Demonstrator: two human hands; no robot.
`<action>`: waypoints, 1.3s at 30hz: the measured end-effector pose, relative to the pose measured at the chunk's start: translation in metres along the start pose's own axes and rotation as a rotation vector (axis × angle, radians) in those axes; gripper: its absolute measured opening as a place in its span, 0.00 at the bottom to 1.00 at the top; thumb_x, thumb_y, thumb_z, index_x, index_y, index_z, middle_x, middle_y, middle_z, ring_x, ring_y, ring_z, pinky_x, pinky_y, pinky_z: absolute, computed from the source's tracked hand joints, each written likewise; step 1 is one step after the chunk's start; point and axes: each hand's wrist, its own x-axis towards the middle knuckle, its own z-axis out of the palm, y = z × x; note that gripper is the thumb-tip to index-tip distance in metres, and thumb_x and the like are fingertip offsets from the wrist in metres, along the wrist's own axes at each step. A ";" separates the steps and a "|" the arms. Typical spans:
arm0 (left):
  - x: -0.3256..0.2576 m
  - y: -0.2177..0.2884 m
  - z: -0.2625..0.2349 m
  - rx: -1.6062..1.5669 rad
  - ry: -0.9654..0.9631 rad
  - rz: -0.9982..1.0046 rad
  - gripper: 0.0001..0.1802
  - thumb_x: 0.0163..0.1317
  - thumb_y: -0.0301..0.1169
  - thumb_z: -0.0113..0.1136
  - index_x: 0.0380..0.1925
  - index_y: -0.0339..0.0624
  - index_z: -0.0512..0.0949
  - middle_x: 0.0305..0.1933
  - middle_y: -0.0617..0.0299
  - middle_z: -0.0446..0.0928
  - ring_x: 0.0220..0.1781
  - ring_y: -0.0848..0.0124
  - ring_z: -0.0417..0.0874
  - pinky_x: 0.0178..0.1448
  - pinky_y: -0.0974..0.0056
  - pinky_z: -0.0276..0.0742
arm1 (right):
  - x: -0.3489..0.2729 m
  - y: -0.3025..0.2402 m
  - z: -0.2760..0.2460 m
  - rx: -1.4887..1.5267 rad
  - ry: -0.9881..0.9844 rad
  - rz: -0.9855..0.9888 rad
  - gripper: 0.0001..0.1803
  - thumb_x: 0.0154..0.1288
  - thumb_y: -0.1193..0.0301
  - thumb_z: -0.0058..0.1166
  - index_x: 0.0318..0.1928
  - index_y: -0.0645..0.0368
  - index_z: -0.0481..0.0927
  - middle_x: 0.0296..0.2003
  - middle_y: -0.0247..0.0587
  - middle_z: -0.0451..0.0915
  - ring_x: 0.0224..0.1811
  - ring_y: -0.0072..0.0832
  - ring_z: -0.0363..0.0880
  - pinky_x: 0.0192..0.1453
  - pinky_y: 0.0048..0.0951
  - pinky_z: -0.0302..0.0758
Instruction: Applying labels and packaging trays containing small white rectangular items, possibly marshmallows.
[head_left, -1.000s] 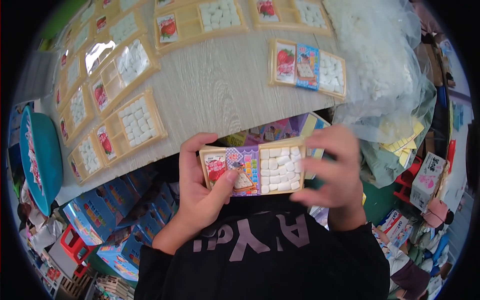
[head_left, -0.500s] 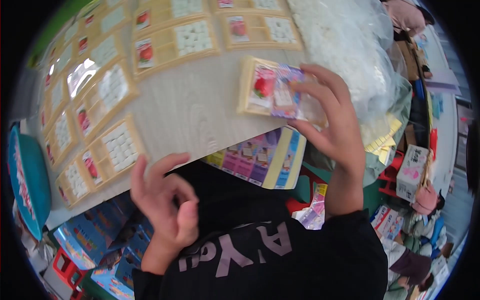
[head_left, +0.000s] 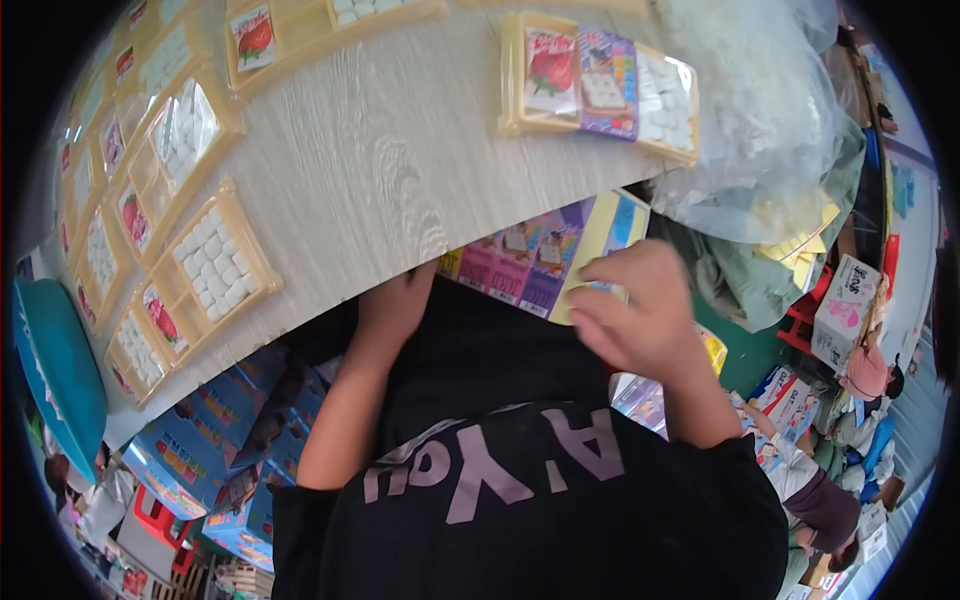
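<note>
A yellow plastic tray (head_left: 600, 85) lies on the pale wooden table (head_left: 400, 160), apart from both hands. It holds a strawberry picture card, a purple card and white cubes. My right hand (head_left: 640, 320) hovers below the table edge, with its curled fingertips on a stack of purple and yellow printed cards (head_left: 545, 255) in my lap. My left hand (head_left: 395, 300) reaches to the table's near edge beside that stack. Its fingers are hidden under the edge.
Several more yellow trays (head_left: 215, 265) with white cubes and strawberry cards line the table's left and far sides. A clear bag of white cubes (head_left: 760, 110) sits at the right. Blue boxes (head_left: 190, 450) are stacked at the lower left, and small cartons (head_left: 845, 300) at the right.
My right hand set the filled tray down on the table, let go and came back to the card stack. My left hand moved up from my lap to the table edge.
</note>
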 end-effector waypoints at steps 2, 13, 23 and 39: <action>0.013 -0.010 0.008 -0.023 -0.090 -0.056 0.22 0.68 0.36 0.63 0.56 0.33 0.76 0.54 0.44 0.80 0.57 0.51 0.80 0.62 0.56 0.73 | -0.013 -0.011 0.037 0.009 -0.087 0.037 0.14 0.50 0.68 0.69 0.38 0.55 0.80 0.40 0.37 0.79 0.45 0.42 0.77 0.50 0.41 0.71; 0.031 -0.016 0.022 -0.429 -0.245 -0.317 0.21 0.71 0.34 0.61 0.57 0.29 0.75 0.49 0.57 0.82 0.48 0.75 0.82 0.52 0.68 0.78 | -0.037 0.000 0.101 -0.018 -0.064 0.212 0.21 0.52 0.64 0.70 0.46 0.54 0.78 0.53 0.39 0.75 0.53 0.42 0.73 0.58 0.43 0.70; 0.033 -0.022 0.021 -0.401 -0.251 -0.361 0.22 0.71 0.37 0.61 0.56 0.31 0.77 0.48 0.59 0.83 0.46 0.77 0.82 0.50 0.69 0.78 | -0.033 0.012 0.102 0.098 -0.045 0.184 0.17 0.53 0.63 0.70 0.43 0.52 0.82 0.51 0.36 0.78 0.53 0.40 0.73 0.58 0.40 0.70; 0.037 -0.023 0.024 -0.314 -0.250 -0.352 0.24 0.70 0.42 0.62 0.54 0.31 0.79 0.45 0.57 0.84 0.45 0.75 0.83 0.50 0.68 0.78 | -0.033 0.021 0.098 0.149 -0.051 0.205 0.08 0.59 0.71 0.64 0.38 0.56 0.82 0.51 0.39 0.79 0.54 0.42 0.73 0.60 0.41 0.68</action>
